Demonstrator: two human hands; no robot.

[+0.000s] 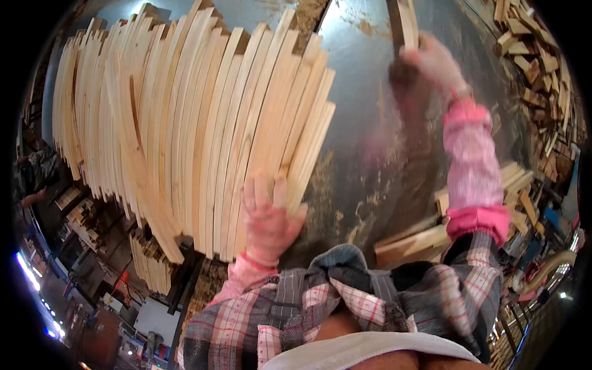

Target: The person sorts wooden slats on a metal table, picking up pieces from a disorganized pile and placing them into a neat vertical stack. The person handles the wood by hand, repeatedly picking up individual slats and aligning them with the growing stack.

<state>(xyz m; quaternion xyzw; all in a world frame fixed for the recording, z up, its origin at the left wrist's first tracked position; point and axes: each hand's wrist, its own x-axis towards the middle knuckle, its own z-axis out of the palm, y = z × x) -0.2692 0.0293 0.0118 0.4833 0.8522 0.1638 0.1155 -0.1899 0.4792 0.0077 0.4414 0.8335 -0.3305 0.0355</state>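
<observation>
A wide row of pale wooden strips point(209, 142) lies side by side across the left of the metal tabletop. My left hand point(271, 216) rests on the near ends of the right-hand strips, its fingers stretched out over them. At the far right of the tabletop, my right hand point(436, 65) is closed around a wooden strip point(407, 21), whose far end runs out of the picture. The hand is slightly blurred. One loose strip point(151, 191) lies slantwise on top of the row and sticks out past its near edge.
Sawdust is scattered on the shiny metal tabletop point(351, 160). Several wooden pieces point(416, 243) lie at its near right corner, beside my right sleeve. A heap of wood offcuts point(533, 58) stands at the far right. Stacked short pieces point(151, 265) sit below the left edge.
</observation>
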